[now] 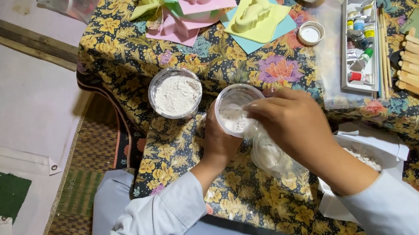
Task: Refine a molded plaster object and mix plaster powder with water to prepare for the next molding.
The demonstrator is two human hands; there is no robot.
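Am steadying clear plastic cup (pixel 236 108) with my left hand (pixel 219 139), fingers wrapped round its lower wall, so it stays upright on floral cloth (pixel 242 189). My right hand (pixel 291 125) is pinching thin clear bag (pixel 270 156) at cup rim, tipping white powder in. Second cup of powder (pixel 175 93) is sitting just beside, untouched. Bag mouth is hiding behind my fingers; white box (pixel 369 157) contents are hard to make out under my forearm.

Powder bowl (pixel 175 93) crowds the left — open cloth (pixel 242 189) lies nearer the body.
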